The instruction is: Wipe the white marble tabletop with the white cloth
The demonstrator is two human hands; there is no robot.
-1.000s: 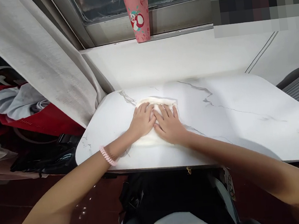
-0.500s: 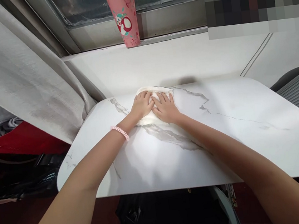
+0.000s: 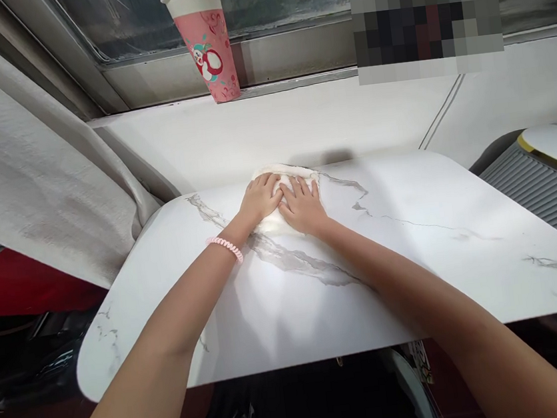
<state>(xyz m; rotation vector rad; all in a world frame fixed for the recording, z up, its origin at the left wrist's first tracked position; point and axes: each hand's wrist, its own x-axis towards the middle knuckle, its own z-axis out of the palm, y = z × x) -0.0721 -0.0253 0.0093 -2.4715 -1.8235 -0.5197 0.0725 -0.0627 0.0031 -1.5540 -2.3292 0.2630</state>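
Note:
A white cloth [image 3: 275, 223] lies bunched on the white marble-patterned table [image 3: 271, 317], close to its far edge. My left hand [image 3: 260, 198] rests flat on the cloth's left part, fingers stretched forward. Beside it my right hand [image 3: 303, 205] presses down with spread fingers on the right part. The thumbs nearly meet in the middle. Both palms hide much of the cloth. Around my left wrist is a pink coiled band [image 3: 225, 247].
A pink paper cup [image 3: 205, 49] with a red straw stands on the window ledge behind the table. A grey curtain [image 3: 35, 149] hangs at the left. Right of the table is a grey ribbed surface [image 3: 537, 183]. Dark items lie beneath the table.
My view has turned to the right, so the cup and table sit further left. Both hands, still flat on the cloth, have slid slightly right across the table with it.

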